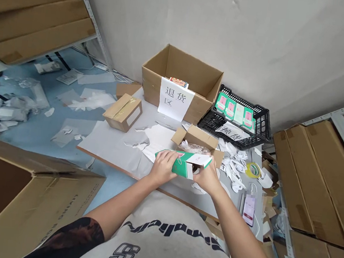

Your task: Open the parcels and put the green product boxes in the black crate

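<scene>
Stockroom, most likely the returns corner of a warehouse. Grey metal shelving [90, 14] stands on both sides, loaded with large brown cartons [313, 180]. A paper sign [175, 99] on an open cardboard box [182, 69] reads "returns area" in Chinese. A second sign [232, 131], on a black plastic crate [255, 114], reads "exchange". A low worktop [109, 150] against a bare plaster wall [234, 28] carries small cartons [123, 112] and paper scraps [233, 166]. Plastic bags [1, 110] lie strewn across the blue floor [51, 64].
</scene>
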Tool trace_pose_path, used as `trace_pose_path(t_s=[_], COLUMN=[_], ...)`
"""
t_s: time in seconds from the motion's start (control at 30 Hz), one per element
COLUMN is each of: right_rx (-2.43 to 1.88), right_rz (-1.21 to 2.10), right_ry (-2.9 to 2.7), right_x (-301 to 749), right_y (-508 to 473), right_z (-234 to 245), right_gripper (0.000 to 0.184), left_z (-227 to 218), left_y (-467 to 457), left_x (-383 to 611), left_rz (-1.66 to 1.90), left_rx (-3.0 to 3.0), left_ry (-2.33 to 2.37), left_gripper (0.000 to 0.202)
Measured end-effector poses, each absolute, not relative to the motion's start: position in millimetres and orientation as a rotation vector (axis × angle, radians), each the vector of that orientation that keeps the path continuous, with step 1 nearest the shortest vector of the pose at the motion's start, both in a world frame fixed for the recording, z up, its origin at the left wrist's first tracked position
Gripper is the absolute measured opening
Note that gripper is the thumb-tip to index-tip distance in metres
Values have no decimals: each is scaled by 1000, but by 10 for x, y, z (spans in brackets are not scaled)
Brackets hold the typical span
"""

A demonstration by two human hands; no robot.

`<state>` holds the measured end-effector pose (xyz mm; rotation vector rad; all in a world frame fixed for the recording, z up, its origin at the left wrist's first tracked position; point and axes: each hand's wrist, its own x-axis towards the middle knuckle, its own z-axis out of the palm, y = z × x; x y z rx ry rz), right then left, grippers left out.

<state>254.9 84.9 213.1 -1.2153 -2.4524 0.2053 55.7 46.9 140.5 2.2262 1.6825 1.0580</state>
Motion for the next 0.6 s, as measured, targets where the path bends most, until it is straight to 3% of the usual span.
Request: trace_pose_path(t_s=[0.3,0.6], right_rx=[-1308,-1198], right_rz=[393,529], right_ry=[-2273,-2211], right_x=[2533,2696], right_y=[873,789], right_z=[2149,2497], right_gripper=[27,50], left_z=[1203,1227], left_y=[520,596], left_x=[499,433], left_rz=[922,886], left_rx=[2161,2212], left_ry=[1690,1739], left_gripper=[64,68])
